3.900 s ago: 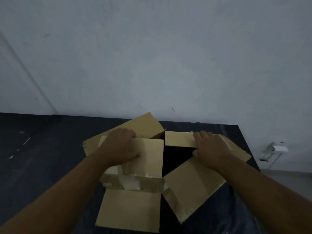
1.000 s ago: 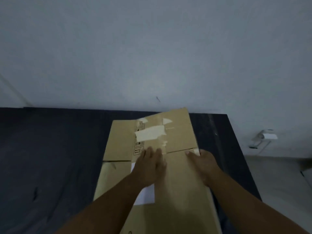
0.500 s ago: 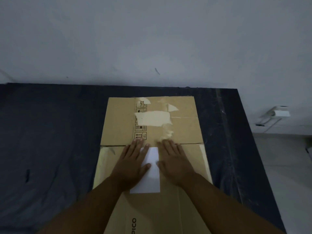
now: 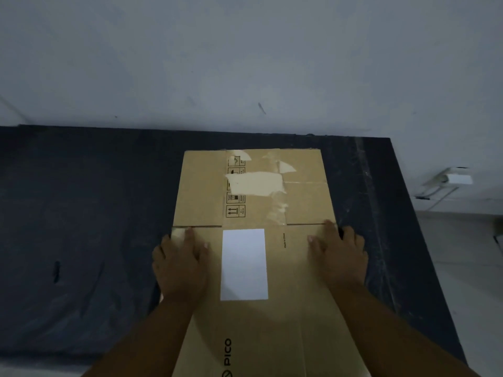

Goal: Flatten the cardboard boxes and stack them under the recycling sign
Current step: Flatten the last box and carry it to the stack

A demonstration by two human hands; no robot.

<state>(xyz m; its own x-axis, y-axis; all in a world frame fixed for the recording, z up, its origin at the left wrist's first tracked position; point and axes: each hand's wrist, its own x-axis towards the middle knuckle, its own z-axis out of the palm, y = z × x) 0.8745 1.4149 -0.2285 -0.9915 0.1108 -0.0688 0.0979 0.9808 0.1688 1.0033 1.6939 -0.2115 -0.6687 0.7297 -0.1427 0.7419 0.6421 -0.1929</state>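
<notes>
Toward the right edge of the dark surface, a flattened cardboard box lies flat. Its far edge is close to the surface's back edge, below the pale wall, and its near end runs out of view at the bottom.

Left hand: palm down on the box's left edge, just below a flap seam; grip open, fingers straight, holding nothing.

Right hand: palm down on the box's right edge, opposite the left, fingertips reaching the seam; grip likewise flat and open, holding nothing.

Between the hands a white label is stuck to the cardboard. On the far panel, pale tape remnants partly cover a column of printed handling symbols. "PICO" lettering runs along the near panel.

Past the surface's right edge lie light floor and a small white object, too indistinct to identify.
</notes>
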